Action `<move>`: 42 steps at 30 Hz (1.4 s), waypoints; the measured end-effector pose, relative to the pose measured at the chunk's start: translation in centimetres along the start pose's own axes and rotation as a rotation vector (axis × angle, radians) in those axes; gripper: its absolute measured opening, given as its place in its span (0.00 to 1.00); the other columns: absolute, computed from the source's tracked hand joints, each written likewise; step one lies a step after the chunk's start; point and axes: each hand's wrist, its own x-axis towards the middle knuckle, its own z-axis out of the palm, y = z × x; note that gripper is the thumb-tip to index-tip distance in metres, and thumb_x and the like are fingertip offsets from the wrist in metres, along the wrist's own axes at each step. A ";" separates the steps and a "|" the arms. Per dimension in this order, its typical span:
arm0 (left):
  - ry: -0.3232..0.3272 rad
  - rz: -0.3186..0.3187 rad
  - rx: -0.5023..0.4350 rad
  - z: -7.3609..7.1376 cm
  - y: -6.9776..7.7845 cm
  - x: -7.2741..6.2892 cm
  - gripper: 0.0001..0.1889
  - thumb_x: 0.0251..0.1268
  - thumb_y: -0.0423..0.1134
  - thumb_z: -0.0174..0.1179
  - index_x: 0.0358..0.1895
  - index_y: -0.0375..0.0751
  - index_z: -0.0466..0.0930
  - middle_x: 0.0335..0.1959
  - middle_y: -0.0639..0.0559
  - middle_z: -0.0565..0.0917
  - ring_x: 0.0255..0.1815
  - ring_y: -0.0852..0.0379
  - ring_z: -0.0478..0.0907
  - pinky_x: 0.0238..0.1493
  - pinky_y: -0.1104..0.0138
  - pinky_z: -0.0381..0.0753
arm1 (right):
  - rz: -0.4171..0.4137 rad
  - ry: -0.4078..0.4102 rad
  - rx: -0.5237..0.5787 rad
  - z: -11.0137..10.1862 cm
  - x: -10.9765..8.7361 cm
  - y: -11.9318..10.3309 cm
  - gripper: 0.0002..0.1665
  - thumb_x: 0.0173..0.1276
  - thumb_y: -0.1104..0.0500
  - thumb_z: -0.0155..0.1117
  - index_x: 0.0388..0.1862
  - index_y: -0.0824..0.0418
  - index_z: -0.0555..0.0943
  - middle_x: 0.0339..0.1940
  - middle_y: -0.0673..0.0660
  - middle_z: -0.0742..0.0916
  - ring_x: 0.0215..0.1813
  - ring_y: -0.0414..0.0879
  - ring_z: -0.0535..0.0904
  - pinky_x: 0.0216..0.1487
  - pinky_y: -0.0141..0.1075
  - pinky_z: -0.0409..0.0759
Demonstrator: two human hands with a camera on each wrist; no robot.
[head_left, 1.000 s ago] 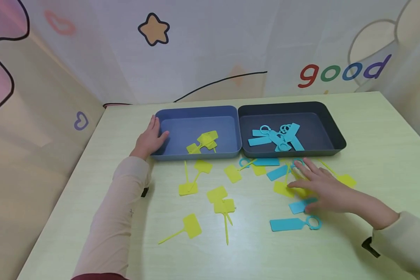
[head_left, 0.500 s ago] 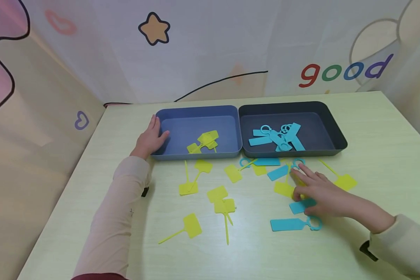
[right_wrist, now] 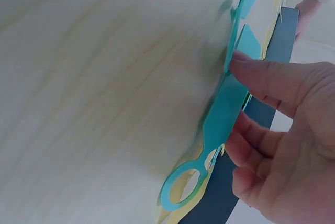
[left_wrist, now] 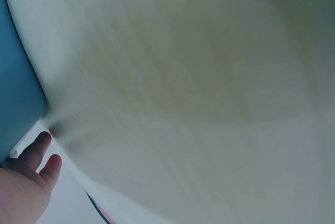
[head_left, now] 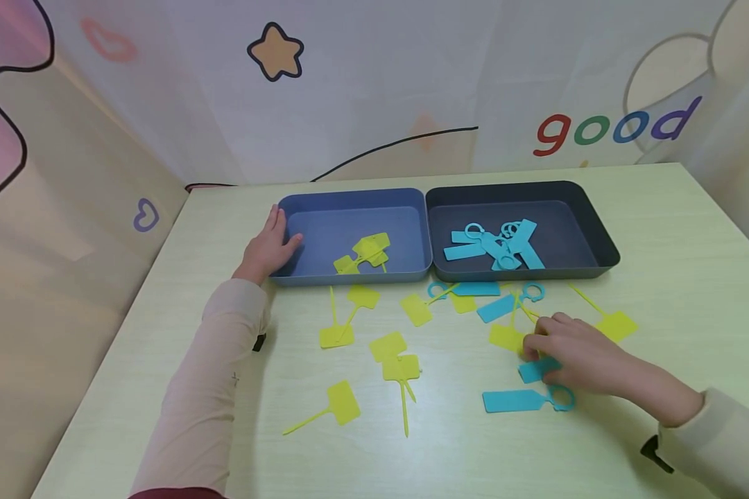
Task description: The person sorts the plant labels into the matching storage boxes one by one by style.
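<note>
Near the right tray's front side, my right hand (head_left: pixel 583 353) pinches a blue ring-ended tag (right_wrist: pixel 226 110) between thumb and fingers, its ring hanging toward the bottom of the right wrist view. Just in front of that hand lies another blue tag (head_left: pixel 514 400). Several yellow stake-shaped tags (head_left: pixel 505 337) lie beside and partly under the fingers. My left hand (head_left: pixel 265 248) rests against the left end of the blue-grey tray (head_left: pixel 349 280), fingers straight along its outside and thumb over the rim. In the left wrist view, two fingertips (left_wrist: pixel 51 166) show beside the tray.
The dark tray (head_left: pixel 574 235) adjoins the blue-grey one and holds several blue tags (head_left: pixel 465 251). Yellow tags (head_left: pixel 371 246) lie in the blue-grey tray. More yellow tags (head_left: pixel 343 402) are scattered over the table (head_left: pixel 449 457). A printed curtain (head_left: pixel 374 90) stands behind.
My right hand has drawn back slightly and its fingers have curled in to pinch a blue tag, which has tilted a little. The left hand has stayed in place.
</note>
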 end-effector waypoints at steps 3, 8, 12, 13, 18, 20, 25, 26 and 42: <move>-0.003 -0.009 -0.003 0.0 0.1 -0.1 0.38 0.67 0.54 0.35 0.68 0.34 0.29 0.70 0.44 0.28 0.70 0.41 0.44 0.65 0.50 0.53 | -0.010 -0.029 0.046 -0.1 0.1 0.1 0.17 0.42 0.62 0.71 0.24 0.44 0.73 0.24 0.40 0.72 0.31 0.38 0.64 0.32 0.32 0.66; 0.000 -0.009 -0.007 0.0 0.1 -0.1 0.38 0.67 0.54 0.36 0.68 0.34 0.29 0.70 0.44 0.28 0.70 0.42 0.44 0.64 0.50 0.53 | -0.040 -0.077 0.117 -0.7 0.4 0.3 0.18 0.44 0.70 0.63 0.21 0.46 0.72 0.20 0.40 0.71 0.27 0.35 0.63 0.29 0.29 0.65; 0.002 -0.008 -0.006 -0.1 0.1 0.0 0.38 0.67 0.54 0.36 0.68 0.34 0.29 0.70 0.44 0.28 0.70 0.42 0.44 0.64 0.49 0.54 | -0.042 -0.150 0.155 -1.5 0.8 0.2 0.19 0.46 0.74 0.57 0.20 0.47 0.72 0.18 0.40 0.70 0.25 0.34 0.63 0.27 0.27 0.63; 0.000 -0.008 -0.005 -0.1 0.0 0.0 0.38 0.67 0.54 0.36 0.68 0.34 0.29 0.70 0.44 0.27 0.70 0.42 0.43 0.64 0.49 0.54 | -0.036 -0.173 0.166 -1.7 0.9 0.2 0.19 0.47 0.74 0.56 0.20 0.48 0.72 0.17 0.40 0.70 0.24 0.34 0.63 0.27 0.27 0.63; 0.002 -0.004 -0.005 0.0 -0.1 0.2 0.38 0.67 0.54 0.36 0.68 0.34 0.29 0.70 0.44 0.28 0.70 0.41 0.44 0.63 0.49 0.55 | -0.052 -0.214 0.214 -3.3 1.3 0.2 0.19 0.48 0.75 0.52 0.20 0.49 0.71 0.17 0.40 0.69 0.23 0.32 0.62 0.26 0.26 0.62; 0.001 -0.003 -0.007 0.0 -0.1 0.1 0.38 0.67 0.54 0.36 0.68 0.34 0.29 0.70 0.44 0.27 0.70 0.41 0.44 0.63 0.49 0.55 | -0.058 -0.208 0.236 -4.2 1.6 0.3 0.19 0.49 0.75 0.51 0.19 0.49 0.71 0.17 0.40 0.69 0.23 0.32 0.62 0.25 0.26 0.62; -0.006 -0.006 -0.010 -0.1 0.0 0.0 0.39 0.67 0.54 0.36 0.68 0.34 0.28 0.70 0.44 0.27 0.70 0.41 0.43 0.64 0.50 0.54 | -0.017 -0.206 0.299 -6.8 2.6 0.4 0.15 0.53 0.71 0.57 0.23 0.50 0.72 0.19 0.42 0.71 0.25 0.34 0.66 0.27 0.26 0.67; -0.006 -0.006 -0.009 -0.1 0.0 0.0 0.39 0.67 0.54 0.36 0.68 0.34 0.29 0.70 0.44 0.27 0.70 0.42 0.43 0.64 0.50 0.54 | -0.002 -0.202 0.319 -7.3 2.9 0.5 0.14 0.53 0.70 0.59 0.25 0.51 0.73 0.20 0.43 0.72 0.27 0.35 0.67 0.28 0.26 0.68; -0.006 -0.004 0.002 -0.2 0.2 -0.1 0.38 0.67 0.54 0.36 0.68 0.33 0.30 0.70 0.43 0.28 0.69 0.41 0.45 0.62 0.49 0.57 | 0.345 0.240 0.904 -8.0 6.6 5.0 0.16 0.63 0.64 0.54 0.50 0.65 0.68 0.28 0.47 0.76 0.28 0.41 0.73 0.32 0.29 0.77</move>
